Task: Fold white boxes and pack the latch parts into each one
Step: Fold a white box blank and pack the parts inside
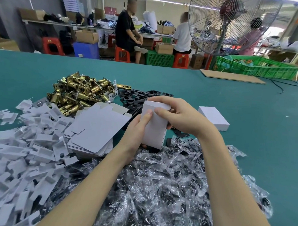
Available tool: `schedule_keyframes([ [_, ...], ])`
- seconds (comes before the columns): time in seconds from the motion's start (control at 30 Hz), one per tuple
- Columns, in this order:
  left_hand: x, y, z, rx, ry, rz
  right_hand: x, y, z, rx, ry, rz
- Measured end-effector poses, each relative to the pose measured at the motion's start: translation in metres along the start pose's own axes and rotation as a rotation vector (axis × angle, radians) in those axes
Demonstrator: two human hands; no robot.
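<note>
Bagged screw packets [157,192] are heaping at the tabletop's near edge. Above them your left hand [136,129] is gripping the white box [155,129] by its side; your right hand [181,114] is pinching the top flap. Thin card, likely light and crushable: be gripping at the edges.

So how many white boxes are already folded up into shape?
2. One box is held upright in both hands, its top flap being closed; one finished box lies on the green table to the right. Others may be hidden.
</note>
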State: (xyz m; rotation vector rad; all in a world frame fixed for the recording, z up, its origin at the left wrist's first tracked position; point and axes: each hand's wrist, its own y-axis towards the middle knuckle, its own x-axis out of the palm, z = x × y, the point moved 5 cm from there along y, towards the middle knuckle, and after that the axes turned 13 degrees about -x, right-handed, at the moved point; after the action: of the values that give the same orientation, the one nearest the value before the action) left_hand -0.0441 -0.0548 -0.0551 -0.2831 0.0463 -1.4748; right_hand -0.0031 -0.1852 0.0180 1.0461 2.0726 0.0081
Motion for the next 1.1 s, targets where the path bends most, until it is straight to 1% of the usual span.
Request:
schedule_keyframes([
  [0.13, 0.0, 0.001, 0.0, 0.02, 0.032, 0.008, -0.001, 0.001, 0.001, -0.015, 0.06, 0.034],
  [0.3, -0.001, 0.002, -0.002, -0.001, 0.023, 0.008, 0.005, 0.005, 0.003, 0.021, -0.011, -0.033],
  [0.4, -0.003, 0.002, -0.003, -0.009, 0.014, 0.021, 0.007, 0.005, 0.004, -0.012, -0.02, -0.029],
  [0.47, -0.005, 0.003, -0.004, -0.023, 0.014, 0.036, 0.008, 0.005, 0.006, -0.048, -0.005, 0.048],
  [0.57, -0.007, 0.005, -0.006, -0.06, -0.024, 0.044, 0.009, 0.004, 0.014, -0.072, 0.123, 0.216],
  [0.67, -0.007, 0.006, -0.006, -0.041, -0.052, 0.047, 0.013, 0.002, 0.021, -0.057, 0.214, 0.291],
  [0.97, -0.007, 0.005, -0.005, 0.019, -0.018, 0.034, 0.009, -0.001, 0.024, -0.074, 0.276, 0.312],
  [1.1, -0.007, 0.005, -0.005, 0.03, -0.013, 0.026, 0.009, 0.0, 0.024, -0.091, 0.248, 0.299],
])
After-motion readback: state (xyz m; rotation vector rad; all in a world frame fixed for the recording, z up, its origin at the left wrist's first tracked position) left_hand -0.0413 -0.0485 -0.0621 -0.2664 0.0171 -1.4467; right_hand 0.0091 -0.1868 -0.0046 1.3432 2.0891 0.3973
